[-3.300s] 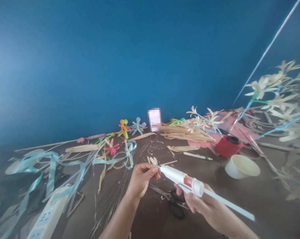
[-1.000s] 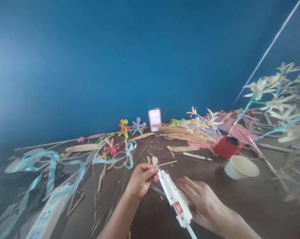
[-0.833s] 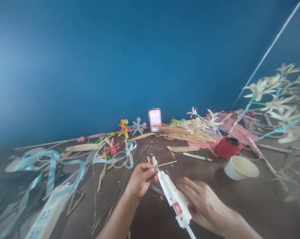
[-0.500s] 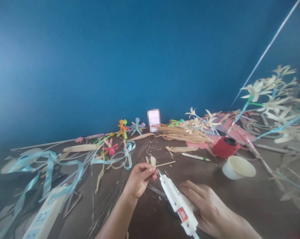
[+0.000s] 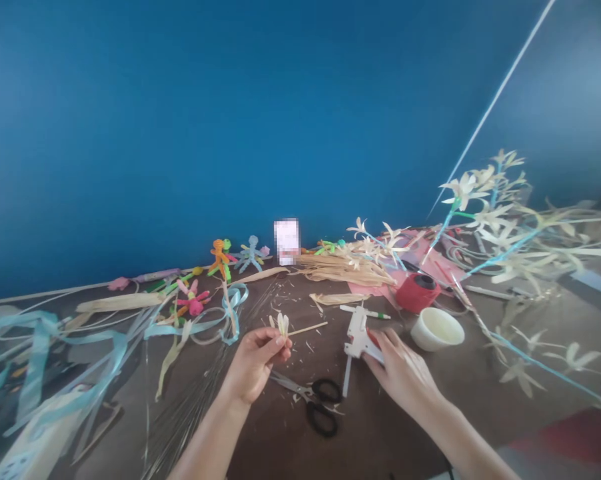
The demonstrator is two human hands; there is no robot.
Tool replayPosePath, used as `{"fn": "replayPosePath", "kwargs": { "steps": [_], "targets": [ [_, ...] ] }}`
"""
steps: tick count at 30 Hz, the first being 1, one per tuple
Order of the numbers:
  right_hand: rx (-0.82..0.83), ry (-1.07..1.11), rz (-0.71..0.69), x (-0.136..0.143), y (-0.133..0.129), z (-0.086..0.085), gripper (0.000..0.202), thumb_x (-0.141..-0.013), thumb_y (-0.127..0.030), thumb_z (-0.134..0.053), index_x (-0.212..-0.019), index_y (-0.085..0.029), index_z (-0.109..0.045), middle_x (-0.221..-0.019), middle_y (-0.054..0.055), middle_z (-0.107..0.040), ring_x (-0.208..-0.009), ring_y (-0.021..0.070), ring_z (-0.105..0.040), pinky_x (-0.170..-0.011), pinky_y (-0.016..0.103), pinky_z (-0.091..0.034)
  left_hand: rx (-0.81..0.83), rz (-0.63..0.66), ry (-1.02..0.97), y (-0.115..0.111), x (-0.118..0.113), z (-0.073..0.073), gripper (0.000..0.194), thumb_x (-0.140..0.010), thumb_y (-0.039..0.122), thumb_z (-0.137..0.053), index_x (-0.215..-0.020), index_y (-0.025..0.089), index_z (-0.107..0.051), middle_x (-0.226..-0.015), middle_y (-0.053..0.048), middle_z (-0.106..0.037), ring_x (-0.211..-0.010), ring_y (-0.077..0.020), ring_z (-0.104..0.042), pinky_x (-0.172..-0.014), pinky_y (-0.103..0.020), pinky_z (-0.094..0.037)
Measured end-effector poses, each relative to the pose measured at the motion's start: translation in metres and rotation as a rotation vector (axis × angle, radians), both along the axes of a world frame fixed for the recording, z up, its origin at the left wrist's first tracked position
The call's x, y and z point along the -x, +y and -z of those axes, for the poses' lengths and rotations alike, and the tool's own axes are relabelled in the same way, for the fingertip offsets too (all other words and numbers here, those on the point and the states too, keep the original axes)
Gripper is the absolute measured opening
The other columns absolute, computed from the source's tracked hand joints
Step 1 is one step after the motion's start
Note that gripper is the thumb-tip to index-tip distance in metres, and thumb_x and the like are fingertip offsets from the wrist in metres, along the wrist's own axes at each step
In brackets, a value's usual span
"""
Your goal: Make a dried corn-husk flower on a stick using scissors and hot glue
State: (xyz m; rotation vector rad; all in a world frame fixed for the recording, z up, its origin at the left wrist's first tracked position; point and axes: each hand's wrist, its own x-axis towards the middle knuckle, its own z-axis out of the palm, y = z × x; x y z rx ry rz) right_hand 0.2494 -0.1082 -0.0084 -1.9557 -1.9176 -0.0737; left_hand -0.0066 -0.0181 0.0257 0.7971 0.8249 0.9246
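Observation:
Pinched between the thumb and fingers of my left hand [image 5: 261, 360] is a small cream flower [image 5: 282, 325] with narrow upright petals. My right hand [image 5: 403, 367] is closed round the handle of a white glue gun [image 5: 356, 332], whose body points away from me, with a glue stick [image 5: 347, 377] sticking out of its back. Scissors with black handles [image 5: 320, 403] lie between my hands, blades toward the left hand. A thin pale stick [image 5: 308, 329] lies just past my left fingers.
A white bowl [image 5: 437, 330] and a red roll [image 5: 417, 292] stand at the right, near blue-stemmed cream flowers [image 5: 463, 193]. Dry husks [image 5: 345, 268] lie at the back. Left are blue ribbon [image 5: 35, 340], pipe-cleaner figures [image 5: 220, 259], wires [image 5: 195, 400] and a power strip [image 5: 40, 433].
My right hand has moved the glue gun away from the flower to the right and turned it. The scissors now show fully. The camera view has swung right.

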Motion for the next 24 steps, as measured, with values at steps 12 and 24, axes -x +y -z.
{"fn": "replayPosePath", "kwargs": {
  "steps": [12, 24],
  "targets": [
    [-0.023, 0.389, -0.175, 0.047, 0.018, -0.052, 0.026, -0.081, -0.026, -0.046, -0.106, -0.019, -0.052, -0.095, 0.008, -0.054, -0.076, 0.0170, -0.056, -0.070, 0.031, -0.047, -0.089, 0.021, -0.071, -0.004, 0.000, -0.001, 0.010, -0.067, 0.018, -0.066, -0.067, 0.013, -0.058, -0.060, 0.000, -0.061, -0.051, -0.0072, -0.053, -0.052, -0.018, -0.039],
    [-0.025, 1.001, -0.256, 0.125, 0.051, -0.049, 0.011, -0.079, -0.023, -0.049, -0.082, -0.017, -0.058, -0.074, 0.002, -0.059, -0.065, 0.0146, -0.056, -0.061, 0.025, -0.045, -0.165, -0.124, 0.025, 0.001, 0.001, 0.001, 0.010, -0.061, 0.019, -0.070, -0.065, 0.014, -0.063, -0.059, 0.001, -0.062, -0.054, -0.0086, -0.052, -0.058, -0.021, -0.041]
  ]
}}
